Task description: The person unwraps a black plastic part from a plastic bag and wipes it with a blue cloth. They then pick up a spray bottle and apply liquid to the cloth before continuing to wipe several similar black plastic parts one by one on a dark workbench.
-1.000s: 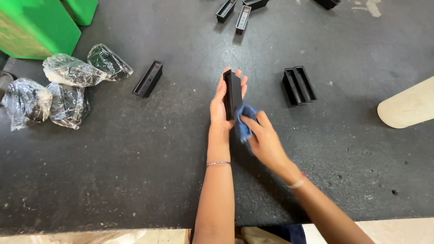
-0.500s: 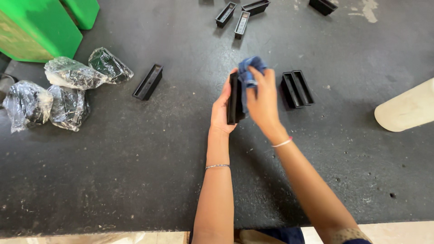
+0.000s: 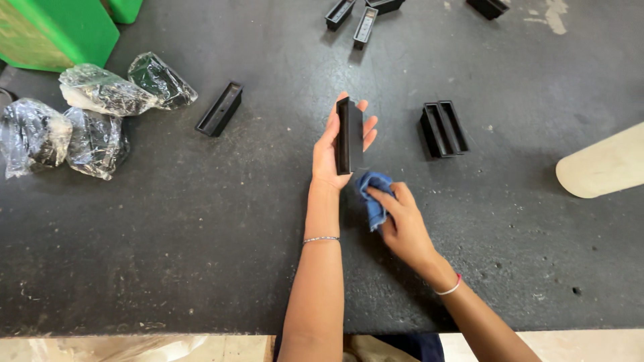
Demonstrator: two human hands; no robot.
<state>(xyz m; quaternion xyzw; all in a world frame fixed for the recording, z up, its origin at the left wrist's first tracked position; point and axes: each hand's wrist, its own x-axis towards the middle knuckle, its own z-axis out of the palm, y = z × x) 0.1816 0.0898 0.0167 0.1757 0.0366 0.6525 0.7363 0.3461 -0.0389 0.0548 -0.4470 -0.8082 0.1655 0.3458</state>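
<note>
The right hand pinched a soft blue cloth at the lower end of a black plastic channel piece, gripped upright in the left hand above the dark table. The piece looked light, stiff, best held along its sides. Beyond lay a similar pair.

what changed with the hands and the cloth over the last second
The right hand carried the blue cloth up along the black channel piece, then back down to its lower end. The left hand kept hold of the piece, upright. The other black pieces, the plastic-wrapped bundles and the green bin stayed put.
</note>
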